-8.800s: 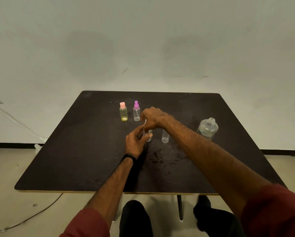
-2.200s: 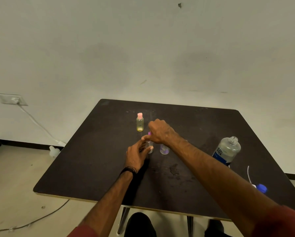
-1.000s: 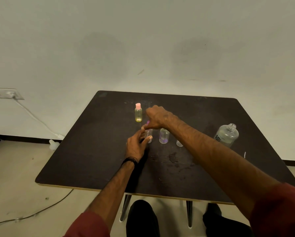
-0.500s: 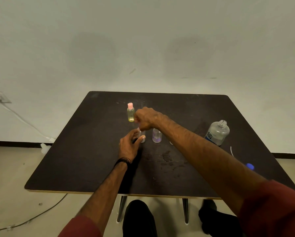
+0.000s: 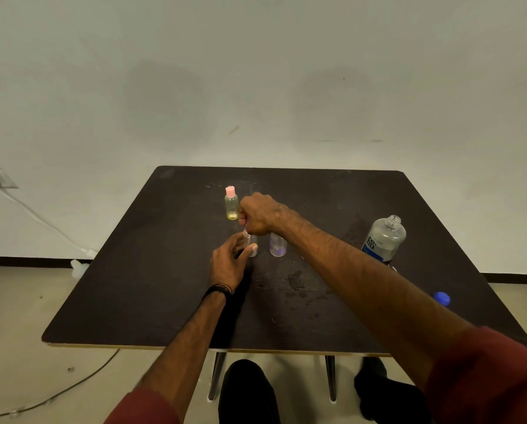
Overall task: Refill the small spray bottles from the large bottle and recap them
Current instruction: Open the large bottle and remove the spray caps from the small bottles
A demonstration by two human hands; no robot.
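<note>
A: Hands first. From my remote station I saw the left hand [image 5: 229, 262] curled round a small clear bottle [image 5: 252, 246] standing upright near the middle of the dark table [image 5: 140, 270], thumb in front of it. The right hand [image 5: 257, 213] was clenched directly above that bottle's neck, fingers folded down on whatever sat there.

B: Could you tell what the right hand held?

A: No. I took it for the bottle's cap or pump, but the fist hid it fully, so I could not name it. The bottle's top was covered as well.

B: And the other items?

A: A second small bottle [image 5: 278, 246] with a purple tint stood just right of the held one, its top hidden behind the right wrist. A yellow bottle with a pink cap [image 5: 231, 204] stood farther back, just beside the right fist. The large bottle [image 5: 384, 238], uncapped and labelled, stood tilted-looking near the right edge, well apart from the small ones. A blue cap [image 5: 441, 298] lay nearer me, partly cut off by the right forearm.

B: Any change from half a second before?

A: Both hands kept their grips on the same bottle; I saw only my view shift slightly.
</note>
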